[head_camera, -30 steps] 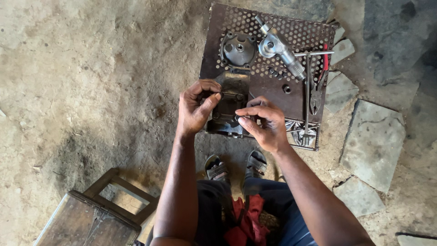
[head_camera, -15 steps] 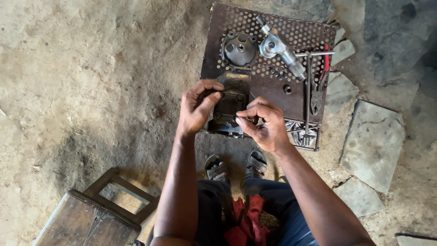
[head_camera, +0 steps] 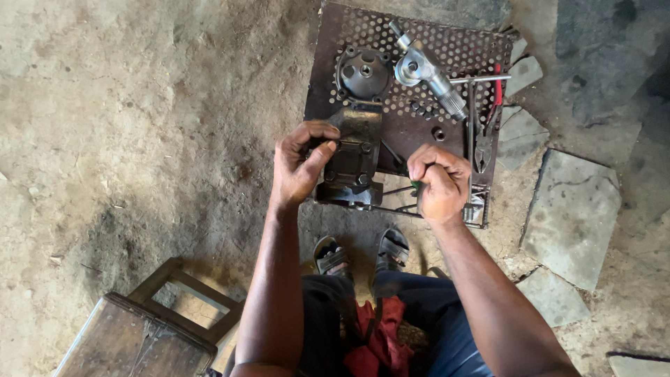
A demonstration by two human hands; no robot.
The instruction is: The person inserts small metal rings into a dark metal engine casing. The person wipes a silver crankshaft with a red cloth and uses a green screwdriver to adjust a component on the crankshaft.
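Observation:
A dark, greasy metal housing (head_camera: 354,157) with bolt heads stands at the near edge of a perforated metal plate (head_camera: 453,52) on the ground. My left hand (head_camera: 301,164) grips the housing's left side. To its right, my right hand (head_camera: 438,180) is closed in a fist around a green-handled tool (head_camera: 414,184), whose thin dark shaft points up-left toward the housing. The tool's tip is hard to make out.
On the plate lie a round dark cover (head_camera: 363,71), a silver cylindrical part (head_camera: 426,73), several small bolts, a wrench and red-handled pliers (head_camera: 485,132). Flat stones (head_camera: 572,216) lie to the right. A wooden stool (head_camera: 139,335) stands at lower left. My sandalled feet (head_camera: 363,255) are below the plate.
My right hand has drawn back to the right, away from the housing, closed on the green-handled tool. My left hand stays on the housing's left side.

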